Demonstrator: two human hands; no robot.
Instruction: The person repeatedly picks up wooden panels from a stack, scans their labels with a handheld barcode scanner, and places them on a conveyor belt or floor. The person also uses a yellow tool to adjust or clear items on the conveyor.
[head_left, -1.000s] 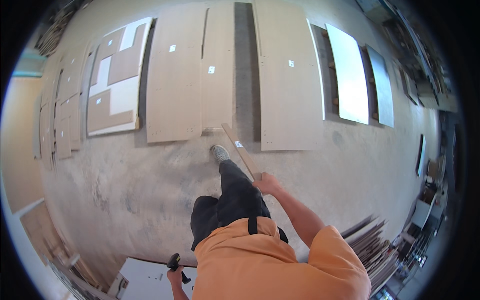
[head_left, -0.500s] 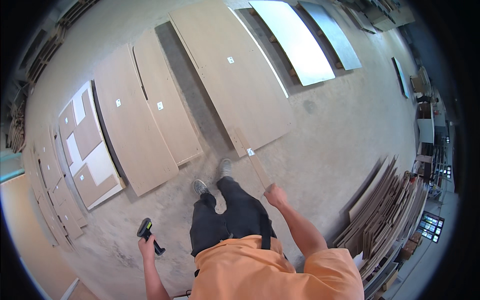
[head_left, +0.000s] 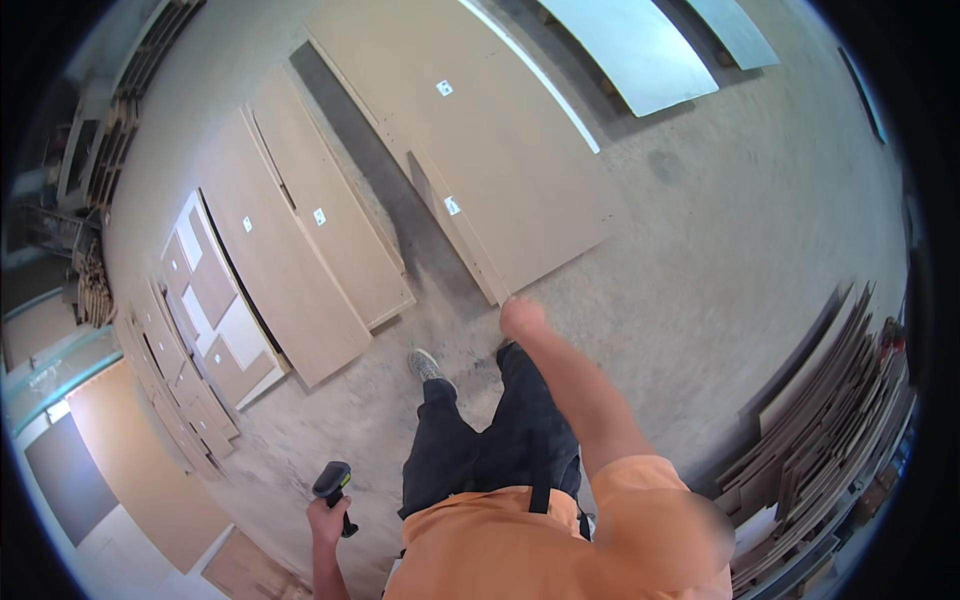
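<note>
My left hand (head_left: 324,522), out at my left side, is closed round the handle of a black handheld barcode scanner (head_left: 333,483). Stretched forward, my right hand (head_left: 522,319) grips the near end of a long narrow wooden strip (head_left: 464,238) bearing a white label. The strip's far part lies along or just over the left edge of a large brown panel (head_left: 540,180); whether it touches cannot be told. That panel has a white label of its own. My right fingertips are partly hidden.
Left of the large panel lie two long brown panels (head_left: 290,270) and a white board (head_left: 263,390) with smaller brown pieces. A pale sheet (head_left: 640,60) rests on blocks at the far right. Many boards (head_left: 810,420) lean stacked at right. My feet stand near the panels' ends.
My right hand has moved forward, carrying the strip farther up along the large panel's left edge. The scanner stays in my left hand. The view has shifted and my feet have stepped.
</note>
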